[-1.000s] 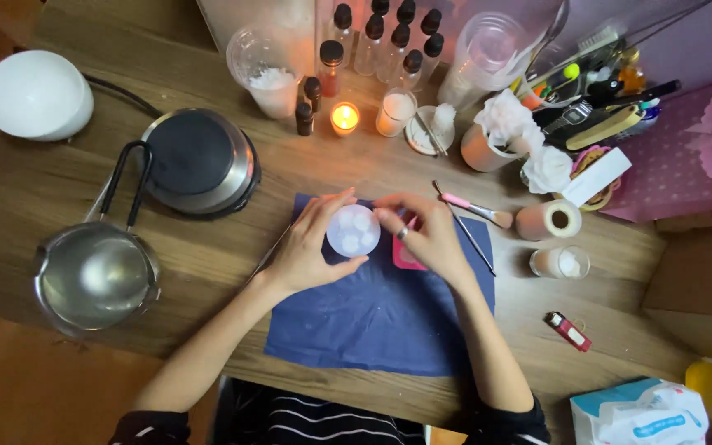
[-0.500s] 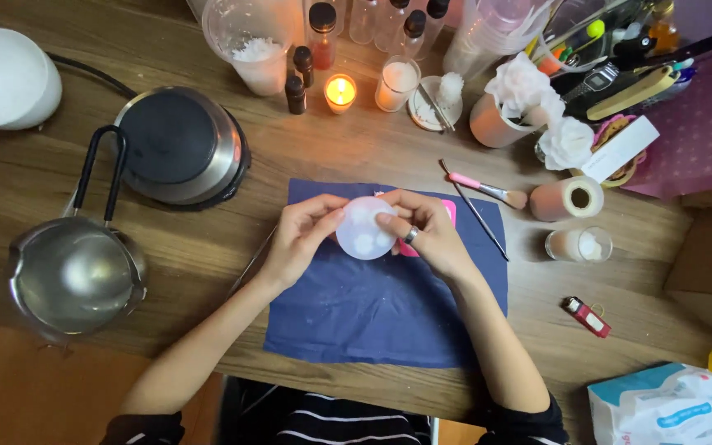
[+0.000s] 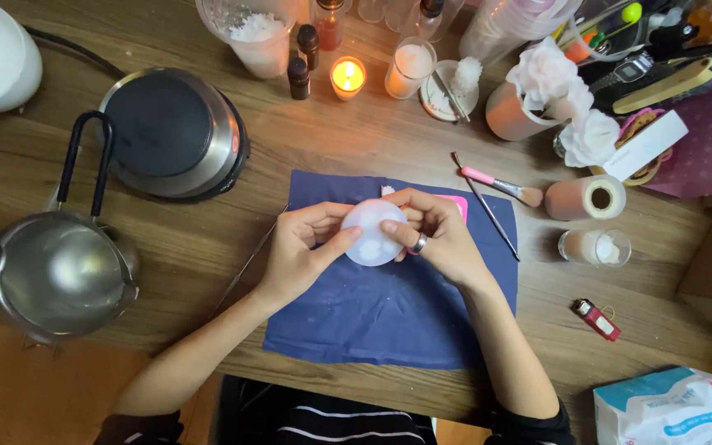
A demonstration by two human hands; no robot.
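Note:
Both of my hands hold a round white translucent mould (image 3: pixel 370 232) above a dark blue cloth (image 3: pixel 389 313) on the wooden table. My left hand (image 3: pixel 302 251) grips its left side, thumb pressing the face. On the right side my right hand (image 3: pixel 438 239), with a ring on one finger, curls its fingers over the rim. A pink item (image 3: pixel 457 203) lies on the cloth, mostly hidden behind my right hand.
A metal pouring pot (image 3: pixel 59 276) and a round hot plate (image 3: pixel 170 132) stand at left. A lit candle (image 3: pixel 348 77), jars, small bottles, a pink brush (image 3: pixel 500 185), a tape roll (image 3: pixel 588 199), a glass (image 3: pixel 595 247), a red lighter (image 3: pixel 595 319) and a tissue pack (image 3: pixel 669 408) surround the cloth.
The view has moved closer and shifted. My hands have turned the mould a little between them, staying over the cloth.

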